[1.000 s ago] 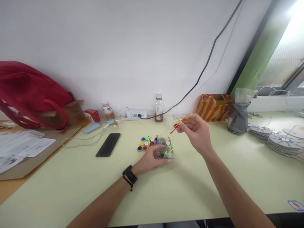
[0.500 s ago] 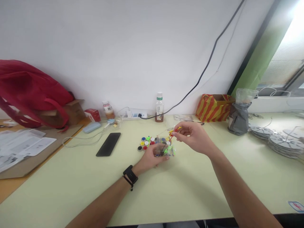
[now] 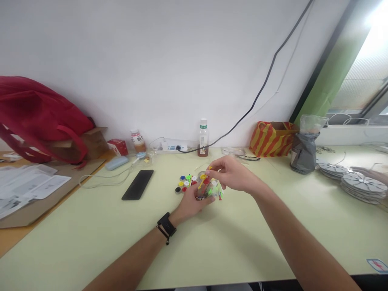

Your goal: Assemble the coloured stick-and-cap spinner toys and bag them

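My left hand curls around a clear container at the middle of the table, its fingers wrapped on the near left side. Small bright green plastic pieces show in and around the container. Over its opening, my right hand pinches small yellow plastic pieces, with a red one among them. Their exact kind is too small to tell. Just left of the container lie several round discs in blue, yellow, white, red, green and black, partly hidden by my left hand.
A black phone lies to the left. Behind stand a drink bottle and a power strip. Glasses, a striped bag and stacked metal discs are to the right. A red backpack is far left.
My right hand has moved left, bringing the yellow and red pieces over the container. My left hand stays around the container. Something skin-toned, perhaps another person's hand, reaches farther in at the right edge.
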`<move>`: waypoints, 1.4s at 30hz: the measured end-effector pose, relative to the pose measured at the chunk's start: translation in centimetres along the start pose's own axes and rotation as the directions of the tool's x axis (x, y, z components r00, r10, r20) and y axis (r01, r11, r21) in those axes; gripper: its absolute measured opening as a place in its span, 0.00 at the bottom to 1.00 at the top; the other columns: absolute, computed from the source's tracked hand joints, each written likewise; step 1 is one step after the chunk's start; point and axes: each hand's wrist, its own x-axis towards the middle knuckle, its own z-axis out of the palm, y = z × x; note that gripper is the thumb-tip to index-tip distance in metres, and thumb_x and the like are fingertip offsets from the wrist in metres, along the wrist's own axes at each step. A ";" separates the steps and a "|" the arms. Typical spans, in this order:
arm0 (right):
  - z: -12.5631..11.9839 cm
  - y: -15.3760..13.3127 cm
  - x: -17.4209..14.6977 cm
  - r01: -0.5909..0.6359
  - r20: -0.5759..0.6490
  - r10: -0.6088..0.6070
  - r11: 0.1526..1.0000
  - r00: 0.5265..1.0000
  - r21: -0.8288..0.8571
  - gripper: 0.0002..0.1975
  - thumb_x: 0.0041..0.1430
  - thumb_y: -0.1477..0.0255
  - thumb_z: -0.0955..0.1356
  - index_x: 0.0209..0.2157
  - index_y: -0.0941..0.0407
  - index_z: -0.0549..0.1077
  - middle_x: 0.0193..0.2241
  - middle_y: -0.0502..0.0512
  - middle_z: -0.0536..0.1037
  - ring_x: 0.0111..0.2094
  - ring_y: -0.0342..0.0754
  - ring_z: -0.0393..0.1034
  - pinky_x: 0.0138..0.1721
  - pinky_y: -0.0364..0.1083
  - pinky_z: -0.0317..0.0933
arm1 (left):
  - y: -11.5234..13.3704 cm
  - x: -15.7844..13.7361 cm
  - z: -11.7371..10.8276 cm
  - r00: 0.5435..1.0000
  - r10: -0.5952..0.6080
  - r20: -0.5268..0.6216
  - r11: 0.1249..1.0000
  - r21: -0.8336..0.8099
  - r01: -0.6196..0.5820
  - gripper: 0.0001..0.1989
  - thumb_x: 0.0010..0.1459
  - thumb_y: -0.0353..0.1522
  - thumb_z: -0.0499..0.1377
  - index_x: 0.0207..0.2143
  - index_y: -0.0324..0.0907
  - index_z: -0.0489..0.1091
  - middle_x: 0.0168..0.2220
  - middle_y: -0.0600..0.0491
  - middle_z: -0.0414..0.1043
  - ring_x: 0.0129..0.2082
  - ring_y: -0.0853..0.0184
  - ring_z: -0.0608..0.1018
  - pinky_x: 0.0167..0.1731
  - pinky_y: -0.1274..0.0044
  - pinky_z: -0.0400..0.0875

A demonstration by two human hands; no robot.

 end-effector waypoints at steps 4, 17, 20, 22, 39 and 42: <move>0.4 0.0 0.3 -0.033 0.024 0.034 0.998 0.999 -0.051 0.15 0.63 0.66 0.65 0.25 0.57 0.77 0.26 0.52 0.80 0.18 0.41 0.64 0.18 0.42 0.55 | -0.1 0.2 0.0 0.998 0.040 -0.057 0.999 -0.024 -0.041 0.19 0.54 0.43 0.70 0.44 0.41 0.76 0.29 0.53 0.75 0.25 0.68 0.73 0.21 0.78 0.68; 0.3 0.5 0.2 -0.026 0.118 0.034 0.997 0.992 -0.070 0.09 0.63 0.72 0.64 0.37 0.55 0.78 0.35 0.52 0.82 0.20 0.40 0.69 0.22 0.42 0.60 | -0.4 0.4 -0.1 0.988 0.140 -0.062 0.990 -0.014 -0.141 0.18 0.56 0.38 0.69 0.48 0.40 0.76 0.40 0.47 0.78 0.39 0.61 0.78 0.38 0.73 0.72; -0.2 0.6 -0.3 0.031 0.083 -0.021 0.993 0.996 -0.118 0.13 0.67 0.65 0.63 0.39 0.54 0.78 0.36 0.52 0.82 0.24 0.43 0.72 0.25 0.43 0.60 | -0.5 0.5 -0.2 0.990 0.133 -0.046 0.988 -0.069 -0.136 0.19 0.56 0.37 0.70 0.48 0.40 0.76 0.43 0.47 0.78 0.41 0.61 0.78 0.41 0.73 0.71; -0.5 1.0 -0.5 0.075 0.035 -0.069 0.972 0.997 -0.222 0.15 0.67 0.61 0.64 0.38 0.54 0.79 0.35 0.53 0.81 0.27 0.45 0.73 0.28 0.44 0.60 | -0.4 0.5 -0.3 0.992 0.123 -0.017 0.986 -0.108 -0.124 0.18 0.55 0.37 0.70 0.47 0.40 0.76 0.44 0.47 0.78 0.43 0.60 0.78 0.43 0.72 0.71; -1.3 3.9 -1.1 0.177 0.242 -0.076 0.884 0.967 -0.432 0.11 0.57 0.60 0.73 0.34 0.54 0.82 0.33 0.59 0.83 0.38 0.56 0.76 0.35 0.47 0.63 | -1.0 0.3 0.0 1.000 0.022 0.019 0.987 -0.162 -0.019 0.23 0.51 0.35 0.72 0.49 0.40 0.75 0.45 0.46 0.77 0.43 0.59 0.78 0.41 0.73 0.72; -1.9 3.8 -1.0 0.205 0.272 -0.093 0.886 0.958 -0.416 0.10 0.58 0.64 0.72 0.38 0.53 0.82 0.37 0.58 0.83 0.40 0.55 0.76 0.37 0.47 0.64 | -0.7 0.3 0.0 0.999 0.016 0.042 0.985 -0.174 -0.009 0.23 0.51 0.36 0.72 0.49 0.40 0.75 0.45 0.46 0.78 0.43 0.59 0.79 0.42 0.73 0.72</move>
